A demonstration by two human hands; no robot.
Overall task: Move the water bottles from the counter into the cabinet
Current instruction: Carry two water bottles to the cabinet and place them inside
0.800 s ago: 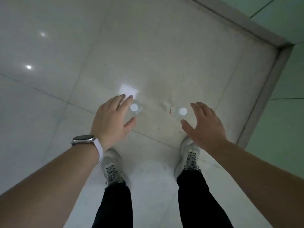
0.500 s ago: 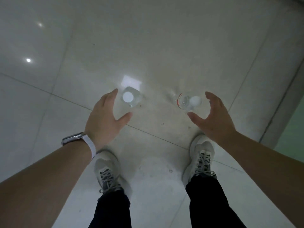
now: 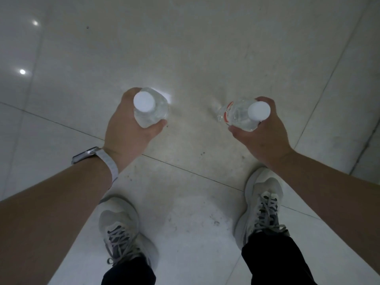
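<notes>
Both hands, spread open above the bottles half a second ago, have now closed: the left hand (image 3: 125, 130) curls fingers and thumb round the clear left bottle (image 3: 153, 115) just under the left cap (image 3: 144, 102), and the right hand (image 3: 265, 138) grips the right bottle (image 3: 238, 117) the same way, below the right cap (image 3: 258, 111), which tips toward the wrist. Most fingers of each hand are hidden behind the bottles. Seen from straight above, the bottles' lower bodies are largely hidden, and whether their bases touch the pale tiled floor (image 3: 205, 48) cannot be told. A red strip of label shows on the right bottle, its print too small to read. A watch (image 3: 86, 155) sits on the left wrist. Nearer the camera stand two light laced shoes (image 3: 121, 227) and dark trouser legs (image 3: 273, 262), cut off by the lower edge.
</notes>
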